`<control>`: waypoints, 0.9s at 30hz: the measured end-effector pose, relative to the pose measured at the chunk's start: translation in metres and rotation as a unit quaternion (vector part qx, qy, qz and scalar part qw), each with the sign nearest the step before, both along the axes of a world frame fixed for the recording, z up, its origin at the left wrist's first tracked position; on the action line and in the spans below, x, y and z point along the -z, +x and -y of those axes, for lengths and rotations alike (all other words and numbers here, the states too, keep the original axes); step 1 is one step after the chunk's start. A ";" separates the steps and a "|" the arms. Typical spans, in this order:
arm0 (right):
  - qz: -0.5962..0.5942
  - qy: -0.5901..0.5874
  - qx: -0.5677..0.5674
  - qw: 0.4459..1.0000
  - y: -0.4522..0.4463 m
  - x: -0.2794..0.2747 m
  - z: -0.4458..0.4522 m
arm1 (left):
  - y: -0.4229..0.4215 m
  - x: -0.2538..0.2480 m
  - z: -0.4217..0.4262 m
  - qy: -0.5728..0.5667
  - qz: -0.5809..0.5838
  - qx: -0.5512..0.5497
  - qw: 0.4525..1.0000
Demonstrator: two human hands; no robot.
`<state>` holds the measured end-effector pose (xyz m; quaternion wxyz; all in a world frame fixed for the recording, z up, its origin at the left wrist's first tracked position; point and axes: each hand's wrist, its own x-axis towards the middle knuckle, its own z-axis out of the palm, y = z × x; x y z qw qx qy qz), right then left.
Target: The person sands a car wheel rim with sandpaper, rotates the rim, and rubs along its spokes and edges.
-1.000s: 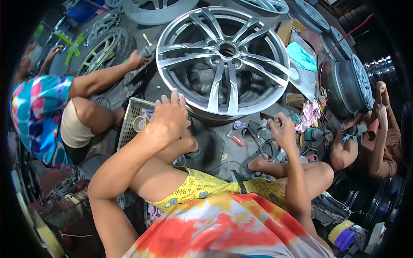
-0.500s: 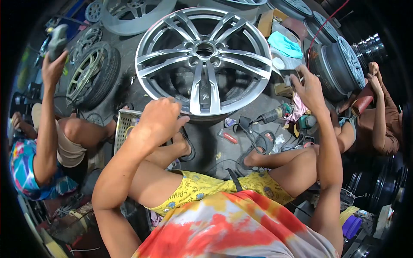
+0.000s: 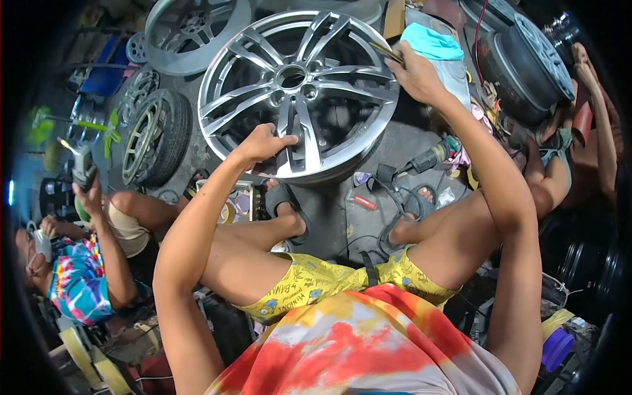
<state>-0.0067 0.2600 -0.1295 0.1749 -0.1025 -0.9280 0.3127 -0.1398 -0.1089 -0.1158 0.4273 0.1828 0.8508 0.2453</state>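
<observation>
A silver multi-spoke wheel rim (image 3: pixel 296 164) lies face up in front of me. My left hand (image 3: pixel 266 143) is on its near spokes, the fingers curled and the thumb pointing right; whether anything is between the fingers is hidden. At the rim's upper right edge, my right hand (image 3: pixel 418 72) is closed on a thin, dark, folded strip (image 3: pixel 387 52). A turquoise cloth (image 3: pixel 431 42) lies just beyond that hand.
At the left, a co-worker (image 3: pixel 82 276) holds up a grey tool (image 3: pixel 83 164). A tyre (image 3: pixel 172 135) and a grey wheel (image 3: pixel 197 56) stand beyond. Near my feet are a basket (image 3: pixel 247 191), a power tool (image 3: pixel 428 158) and a red object (image 3: pixel 364 202). Another person sits at the right.
My left hand has moved up onto the spokes. My right hand went to the cloth side, then to the rim's upper right edge. The left co-worker has raised the grey tool and leaned back.
</observation>
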 end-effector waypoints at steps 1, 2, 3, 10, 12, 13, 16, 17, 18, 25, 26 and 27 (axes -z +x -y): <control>0.005 0.038 -0.005 0.999 -0.004 0.001 0.006 | 0.003 0.004 -0.005 0.023 0.060 -0.069 0.996; 0.005 0.029 0.001 1.000 -0.008 0.006 0.009 | 0.006 0.010 -0.009 0.048 0.123 -0.125 0.983; -0.014 0.036 -0.012 0.999 -0.013 0.014 0.009 | 0.011 0.010 -0.013 0.040 0.122 -0.120 0.984; -0.023 0.156 -0.043 0.986 -0.032 0.028 0.014 | 0.023 0.006 -0.029 0.076 0.230 -0.272 0.931; -0.045 0.130 -0.080 0.987 -0.039 0.036 0.014 | 0.021 0.005 -0.030 0.065 0.231 -0.252 0.937; -0.047 0.128 -0.075 0.988 -0.042 0.041 0.019 | 0.019 0.005 -0.029 0.058 0.235 -0.238 0.941; 0.030 0.022 -0.063 0.997 -0.047 0.041 0.030 | 0.012 0.001 -0.031 0.042 0.247 -0.208 0.946; 0.028 0.021 -0.063 0.997 -0.048 0.038 0.032 | 0.010 -0.001 -0.031 0.036 0.259 -0.199 0.945; 0.050 0.015 -0.062 0.997 -0.050 0.038 0.034 | 0.010 -0.002 -0.032 0.029 0.250 -0.201 0.946; 0.115 -0.003 -0.080 0.990 -0.043 0.033 0.039 | -0.005 0.007 -0.025 -0.056 0.044 -0.058 0.996; 0.116 -0.012 -0.087 0.989 -0.037 0.031 0.042 | -0.009 0.013 -0.022 -0.107 -0.083 0.027 0.990; 0.110 -0.019 -0.101 0.989 -0.032 0.031 0.043 | -0.005 0.008 -0.020 -0.117 -0.122 0.038 0.985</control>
